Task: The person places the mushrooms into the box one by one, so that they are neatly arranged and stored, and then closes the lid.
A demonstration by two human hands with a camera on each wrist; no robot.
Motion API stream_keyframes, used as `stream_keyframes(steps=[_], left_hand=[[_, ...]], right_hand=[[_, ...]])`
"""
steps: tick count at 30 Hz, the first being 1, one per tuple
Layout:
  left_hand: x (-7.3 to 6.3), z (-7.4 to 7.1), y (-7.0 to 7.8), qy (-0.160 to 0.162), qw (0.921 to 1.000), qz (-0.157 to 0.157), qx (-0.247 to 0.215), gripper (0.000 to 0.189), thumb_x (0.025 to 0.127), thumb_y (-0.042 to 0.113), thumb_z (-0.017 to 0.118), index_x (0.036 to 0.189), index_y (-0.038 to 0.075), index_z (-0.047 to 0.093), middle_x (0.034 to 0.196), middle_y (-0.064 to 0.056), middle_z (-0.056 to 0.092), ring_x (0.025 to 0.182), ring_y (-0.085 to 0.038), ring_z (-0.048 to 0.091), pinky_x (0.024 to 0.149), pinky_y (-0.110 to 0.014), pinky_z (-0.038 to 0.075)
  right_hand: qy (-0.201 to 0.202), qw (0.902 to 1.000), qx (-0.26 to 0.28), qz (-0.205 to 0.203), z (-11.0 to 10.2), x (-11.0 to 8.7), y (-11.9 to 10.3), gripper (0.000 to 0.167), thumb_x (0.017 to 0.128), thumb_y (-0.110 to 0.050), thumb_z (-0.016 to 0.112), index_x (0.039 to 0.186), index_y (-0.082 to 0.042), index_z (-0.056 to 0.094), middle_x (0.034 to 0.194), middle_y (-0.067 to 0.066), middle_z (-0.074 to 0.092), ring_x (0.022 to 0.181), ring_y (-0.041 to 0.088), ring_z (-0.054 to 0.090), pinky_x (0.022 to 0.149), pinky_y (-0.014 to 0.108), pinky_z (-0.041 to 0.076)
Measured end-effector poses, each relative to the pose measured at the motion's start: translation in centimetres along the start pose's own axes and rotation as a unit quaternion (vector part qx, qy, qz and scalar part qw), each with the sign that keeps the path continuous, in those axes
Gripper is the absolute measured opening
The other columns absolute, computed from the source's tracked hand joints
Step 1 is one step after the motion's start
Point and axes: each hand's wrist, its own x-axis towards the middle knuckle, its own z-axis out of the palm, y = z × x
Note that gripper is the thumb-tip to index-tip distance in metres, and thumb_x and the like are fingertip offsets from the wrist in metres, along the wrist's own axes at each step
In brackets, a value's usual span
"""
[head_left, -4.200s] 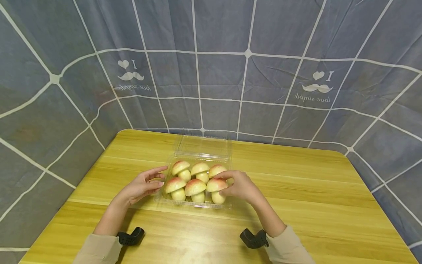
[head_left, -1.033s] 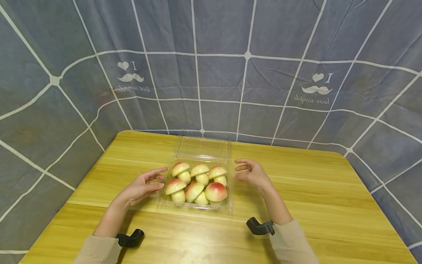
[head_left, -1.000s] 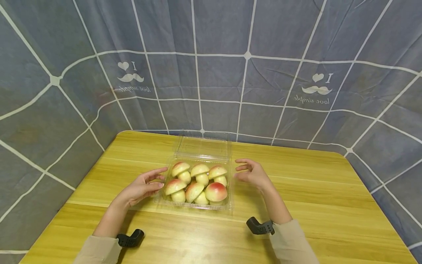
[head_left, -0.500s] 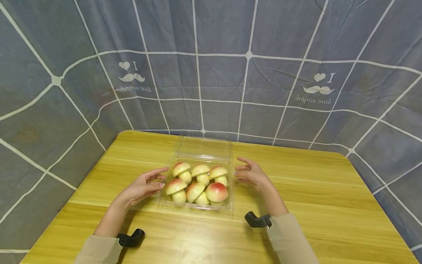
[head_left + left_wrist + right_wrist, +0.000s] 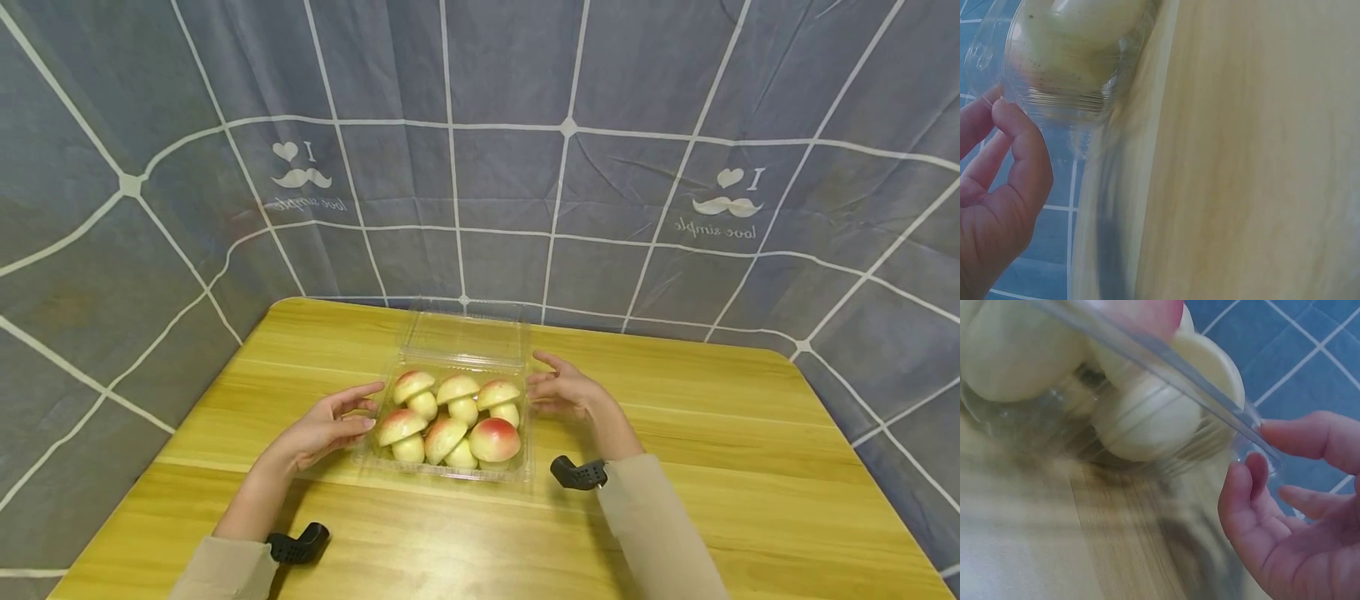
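Note:
A clear plastic box [image 5: 456, 473] lies on the table with its hinged lid [image 5: 465, 337] tipped back. Several yellow mushrooms with red-blushed caps fill it in two rows. The front right mushroom [image 5: 495, 439] turns its round cap toward me, hiding its stem; the front middle mushroom [image 5: 446, 440] leans over. My left hand [image 5: 322, 427] pinches the box's left rim between thumb and finger, as the left wrist view shows. At the right side, my right hand [image 5: 573, 392] has its fingers loosely spread, with the index fingertip [image 5: 1272, 430] right at the rim.
The box stands near the middle of a wooden table [image 5: 675, 433]. A grey curtain [image 5: 510, 167] with white lines hangs behind the far edge and along both sides. Each wrist wears a black mount, the left mount [image 5: 300, 543] and the right mount [image 5: 579, 473].
My right hand has let go of the front right mushroom, drawn back to the right, then come up to the box's side. That mushroom now faces cap-first and the front middle mushroom is tilted.

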Motion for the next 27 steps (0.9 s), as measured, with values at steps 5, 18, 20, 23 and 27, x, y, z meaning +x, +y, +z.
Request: stream_keyframes(steps=[5,18,20,23,27], left_hand=[[-0.05,-0.02,-0.07,-0.007,1.0,0.002,-0.001,0.065,0.092,0.005,0.058,0.146,-0.002,0.022,0.118,-0.018,0.038,0.076,-0.01,0.048,0.065,-0.022,0.046],[-0.03,0.03,0.04,0.0,1.0,0.001,-0.004,0.065,0.091,0.005,0.058,0.146,-0.002,0.023,0.12,-0.019,0.037,0.077,-0.009,0.048,0.067,-0.022,0.047],[-0.04,0.02,0.01,0.0,1.0,0.002,-0.003,0.065,0.091,0.005,0.058,0.146,-0.002,0.023,0.119,-0.019,0.037,0.077,-0.009,0.048,0.067,-0.022,0.047],[-0.04,-0.01,-0.03,-0.001,1.0,0.003,-0.003,0.065,0.092,0.005,0.058,0.146,-0.002,0.023,0.119,-0.018,0.038,0.077,-0.009,0.048,0.067,-0.022,0.047],[-0.02,0.02,-0.05,-0.001,1.0,0.002,-0.008,0.065,0.092,0.005,0.058,0.146,-0.001,0.023,0.119,-0.018,0.038,0.077,-0.009,0.049,0.067,-0.022,0.047]], right_hand=[[-0.007,0.9999,0.002,0.012,0.01,0.12,-0.14,0.09,0.08,0.017,0.052,0.151,-0.01,0.004,0.119,0.019,0.042,0.073,0.014,0.055,0.066,0.027,0.051],[-0.028,0.9983,0.051,-0.008,-0.09,-0.02,0.36,0.091,0.083,0.018,0.05,0.151,-0.025,0.006,0.098,0.008,0.047,0.07,0.013,0.054,0.065,0.026,0.049],[-0.03,0.9977,0.06,-0.012,-0.05,-0.03,0.45,0.091,0.083,0.018,0.049,0.15,-0.026,0.006,0.097,0.008,0.048,0.07,0.013,0.053,0.065,0.026,0.049],[-0.029,0.9972,0.068,-0.015,-0.02,-0.06,0.57,0.092,0.083,0.019,0.049,0.15,-0.027,0.006,0.096,0.007,0.049,0.069,0.013,0.054,0.064,0.026,0.049],[-0.027,0.9968,0.073,-0.017,0.05,-0.13,0.68,0.091,0.083,0.018,0.049,0.149,-0.028,0.007,0.096,0.007,0.05,0.067,0.013,0.054,0.062,0.023,0.05]])
